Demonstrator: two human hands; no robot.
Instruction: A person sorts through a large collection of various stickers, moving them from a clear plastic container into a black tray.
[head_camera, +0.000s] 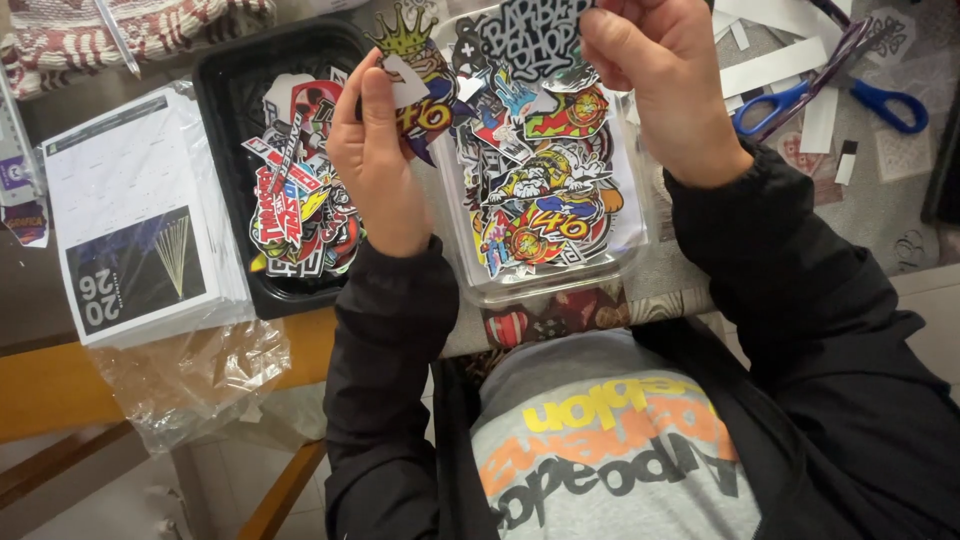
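A crowned cartoon sticker (415, 75) is pinched between thumb and fingers of the left hand (375, 150), raised above the clear plastic tray (640, 215) at that tray's left edge. A black-and-white lettered sticker (530, 40) is gripped by the closed fingers of the right hand (660, 85), held over the tray's far end. More colourful stickers are piled inside the tray. A black tray (215, 120) of stickers is set just left of it, a stack of printed booklets (135, 215) further left, and blue-handled scissors (800, 100) to its right.
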